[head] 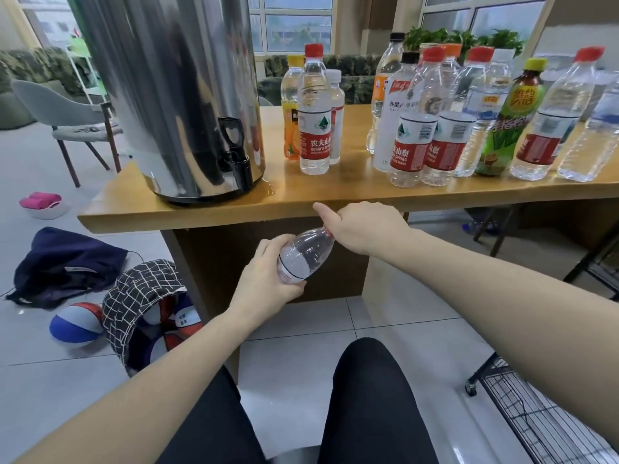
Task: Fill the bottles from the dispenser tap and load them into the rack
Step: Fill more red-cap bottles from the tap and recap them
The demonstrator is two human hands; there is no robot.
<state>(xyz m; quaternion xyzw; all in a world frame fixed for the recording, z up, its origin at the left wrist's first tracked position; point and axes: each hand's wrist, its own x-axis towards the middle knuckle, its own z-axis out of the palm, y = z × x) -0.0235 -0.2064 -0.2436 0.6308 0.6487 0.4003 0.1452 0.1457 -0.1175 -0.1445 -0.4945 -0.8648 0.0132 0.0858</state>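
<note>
A: Which step is this?
B: Uncapping, I'd judge. Left hand [268, 283] grips the bottle [303, 256], centre frame below the bench [207, 209]; right hand [361, 226] pinches its cap.
A: Next?
B: Mouth under the tap [236, 155].

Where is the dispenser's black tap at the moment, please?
In the head view the black tap sits low on the steel dispenser, at the table's left end, left of a red-capped bottle.
</note>
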